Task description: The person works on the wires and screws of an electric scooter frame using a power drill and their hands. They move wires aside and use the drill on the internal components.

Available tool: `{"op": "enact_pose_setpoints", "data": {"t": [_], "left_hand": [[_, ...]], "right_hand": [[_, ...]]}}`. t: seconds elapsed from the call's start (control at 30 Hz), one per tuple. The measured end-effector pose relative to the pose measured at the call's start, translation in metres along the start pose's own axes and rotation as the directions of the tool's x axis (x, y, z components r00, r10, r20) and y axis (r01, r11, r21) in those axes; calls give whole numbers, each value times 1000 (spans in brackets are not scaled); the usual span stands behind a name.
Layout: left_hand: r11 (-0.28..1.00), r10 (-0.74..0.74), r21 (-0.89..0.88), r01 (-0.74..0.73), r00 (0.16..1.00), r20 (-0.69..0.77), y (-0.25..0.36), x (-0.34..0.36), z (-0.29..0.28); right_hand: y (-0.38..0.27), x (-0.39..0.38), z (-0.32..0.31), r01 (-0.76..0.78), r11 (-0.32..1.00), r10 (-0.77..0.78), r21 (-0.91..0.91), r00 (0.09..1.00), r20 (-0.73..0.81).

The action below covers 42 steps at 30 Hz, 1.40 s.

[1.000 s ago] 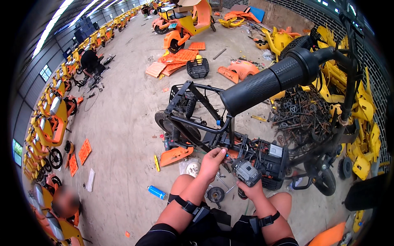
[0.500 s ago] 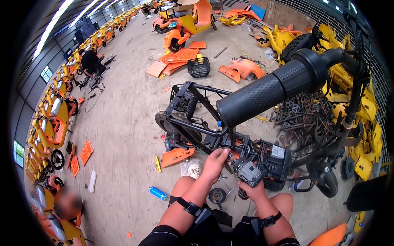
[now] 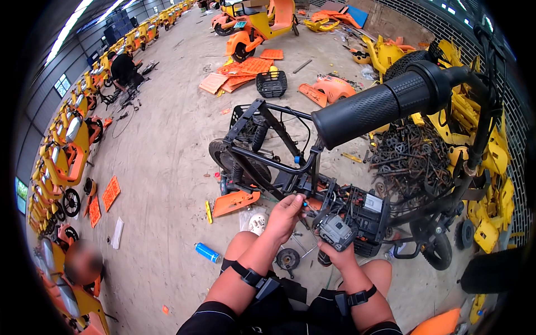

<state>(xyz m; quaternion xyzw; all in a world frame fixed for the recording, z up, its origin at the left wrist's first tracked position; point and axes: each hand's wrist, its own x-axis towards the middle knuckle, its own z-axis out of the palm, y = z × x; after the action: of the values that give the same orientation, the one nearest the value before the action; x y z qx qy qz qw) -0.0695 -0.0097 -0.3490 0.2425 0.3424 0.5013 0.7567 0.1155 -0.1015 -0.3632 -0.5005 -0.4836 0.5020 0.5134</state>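
Observation:
In front of me stands a stripped scooter frame point(image 3: 290, 166) of black tubes, with an uncovered electrical compartment point(image 3: 365, 212) full of wires. My right hand point(image 3: 336, 255) is closed around a grey and black cordless power tool point(image 3: 335, 230), whose blocky base faces up and hides most of my fingers. My left hand point(image 3: 286, 215) is closed, thumb against fingers, beside the compartment and left of the tool. A small blue bit of something shows at its fingertips; what it grips is too small to make out. The black handlebar grip point(image 3: 357, 118) juts across the view above.
An orange panel point(image 3: 237, 203), a blue spray can point(image 3: 207, 253) and a round metal part point(image 3: 288, 259) lie on the floor nearby. Rusty metal parts point(image 3: 410, 153) are heaped right of the frame, beside yellow panels point(image 3: 497, 184). Scooters line the left; a person point(image 3: 124, 71) crouches there.
My view has shifted slightly, so the scooter frame and handlebar grip sit a little differently. Both hands stay at the compartment, the left still pinched and the right still holding the power tool.

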Motion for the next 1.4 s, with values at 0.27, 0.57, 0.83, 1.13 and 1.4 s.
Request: {"op": "enact_pose_setpoints", "data": {"t": [0.27,0.57,0.83,1.13,1.4], "left_hand": [[996,-40,-77,42,999,36,1,-6,-11],[991,-61,-116,71,994,85,-1,-6,-10],[993,-66,-83,81,984,167,4,-4,4],[991,-49,-116,70,983,178,2,10,4],[997,-77,4,78,990,119,4,30,10]], "right_hand": [[3,-6,10,-6,999,4,41,999,45],[-12,-6,14,-16,997,11,82,998,59],[-6,-4,4,-94,983,87,158,995,52],[-1,9,0,-198,927,180,318,980,87],[1,26,-4,-217,907,202,362,976,78]]}}
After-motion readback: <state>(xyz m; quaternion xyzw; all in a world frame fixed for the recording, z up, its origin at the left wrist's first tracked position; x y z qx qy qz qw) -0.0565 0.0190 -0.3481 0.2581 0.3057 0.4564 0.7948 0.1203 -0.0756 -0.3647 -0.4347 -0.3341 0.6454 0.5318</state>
